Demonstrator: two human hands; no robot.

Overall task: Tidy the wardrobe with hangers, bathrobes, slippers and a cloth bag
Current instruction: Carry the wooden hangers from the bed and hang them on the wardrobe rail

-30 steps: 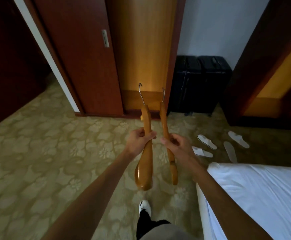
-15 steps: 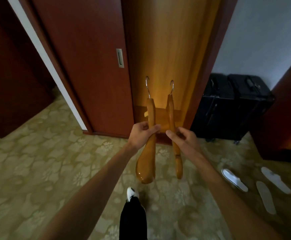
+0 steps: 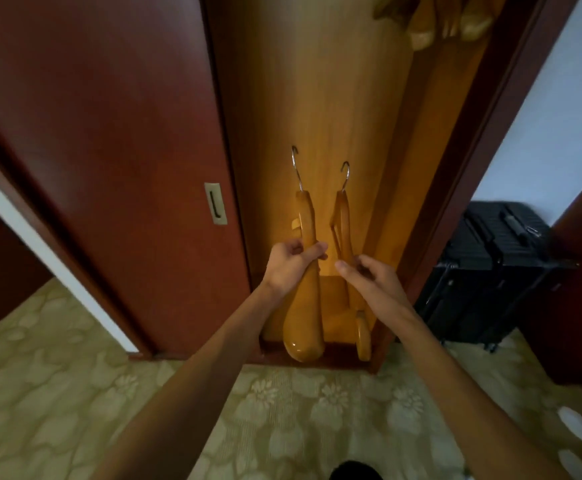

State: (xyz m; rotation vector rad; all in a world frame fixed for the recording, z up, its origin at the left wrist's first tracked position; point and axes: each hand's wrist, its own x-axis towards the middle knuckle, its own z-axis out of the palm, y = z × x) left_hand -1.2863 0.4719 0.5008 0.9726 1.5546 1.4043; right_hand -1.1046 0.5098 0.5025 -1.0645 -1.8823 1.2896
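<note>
Closer to the wardrobe [image 3: 317, 98] now, each hand's fingers [image 3: 312, 251] clasp one upright hanger [image 3: 305, 271].

I'm looking at honey-orange wooden hangers [image 3: 305, 299] with silver hooks, a dark red-brown wardrobe door [image 3: 109, 133], a golden interior panel [image 3: 317, 81], a black suitcase [image 3: 490, 271], and pale olive flower-patterned carpet [image 3: 300, 410].
</note>
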